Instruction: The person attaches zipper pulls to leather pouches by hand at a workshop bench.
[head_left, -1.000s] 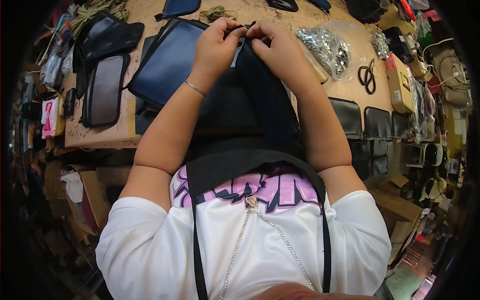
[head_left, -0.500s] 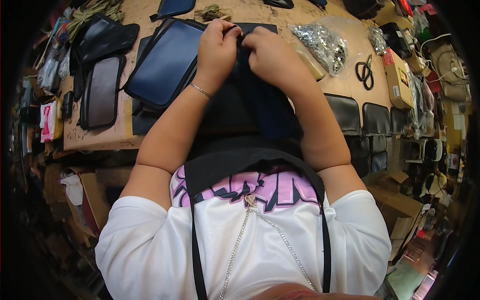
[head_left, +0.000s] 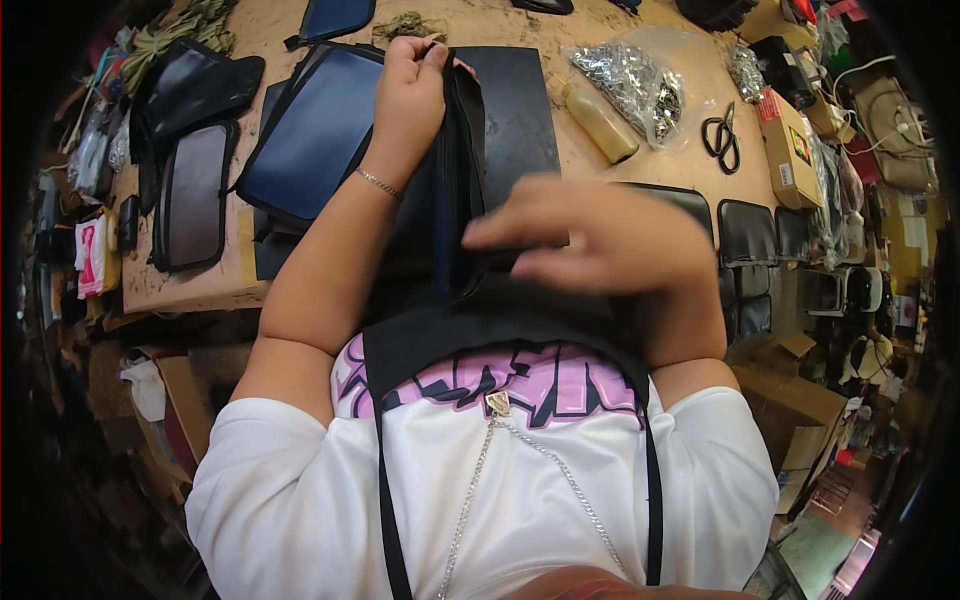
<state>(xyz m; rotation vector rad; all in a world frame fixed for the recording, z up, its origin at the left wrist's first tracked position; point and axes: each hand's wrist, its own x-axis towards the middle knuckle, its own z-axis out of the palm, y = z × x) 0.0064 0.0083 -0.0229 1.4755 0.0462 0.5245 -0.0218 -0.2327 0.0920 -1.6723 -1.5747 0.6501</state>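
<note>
By the look of it, a workshop for leather-like goods. The scuffed tan tabletop (head_left: 520,28) carries glossy navy-blue flat panels edged in black (head_left: 318,145), black scissors (head_left: 722,145), a clear plastic bag of silver metal pieces (head_left: 655,95) and a yellowish plastic bottle (head_left: 598,122). A folded dark blue-and-black piece (head_left: 464,140) is held at its edge by a person in a black cloth apron (head_left: 520,322); brown cardboard cartons (head_left: 795,405) stand lower down.

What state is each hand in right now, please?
Left hand: closed, pinching the upper end of the dark piece.
Right hand: open and blurred, nothing seen in it; whether it touches the dark piece cannot be told.
</note>
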